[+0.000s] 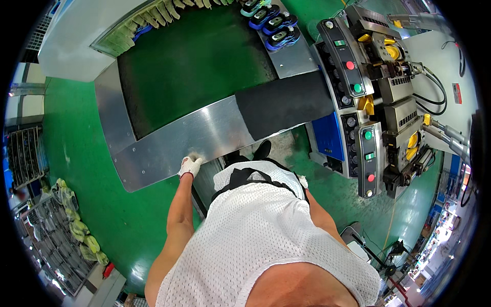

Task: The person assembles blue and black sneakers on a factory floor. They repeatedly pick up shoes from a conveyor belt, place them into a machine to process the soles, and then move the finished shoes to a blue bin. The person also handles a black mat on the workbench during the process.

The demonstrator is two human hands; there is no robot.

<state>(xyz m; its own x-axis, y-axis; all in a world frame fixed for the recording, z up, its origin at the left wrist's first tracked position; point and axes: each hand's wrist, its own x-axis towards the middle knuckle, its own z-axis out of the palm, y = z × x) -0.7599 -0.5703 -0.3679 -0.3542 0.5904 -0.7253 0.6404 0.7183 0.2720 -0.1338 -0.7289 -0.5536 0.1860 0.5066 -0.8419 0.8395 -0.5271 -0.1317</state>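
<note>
Resting on the near edge of a steel plate [169, 148], the left hand [190, 166] wears a white glove, fingers loosely bent, holding nothing; it touches the metal just where the plate curves round the conveyor end. Right hand not seen: the arm drops behind the person's white mesh shirt [266, 230], so its state cannot be told. Beyond the left hand runs a dark green belt [189, 66], long axis leading away and slightly right. Nearest goods are blue-and-teal shoes [271, 23] in a row at the belt's far right corner, well apart from the hand, up and to its right; the left hand is the nearer one visible. A black mat [284, 105] lies on the plate right of the hand. Further right, two grey control panels [348, 66] carry round red and green buttons. A small red rectangular label [456, 93] sits on the white machine housing, far right.
</note>
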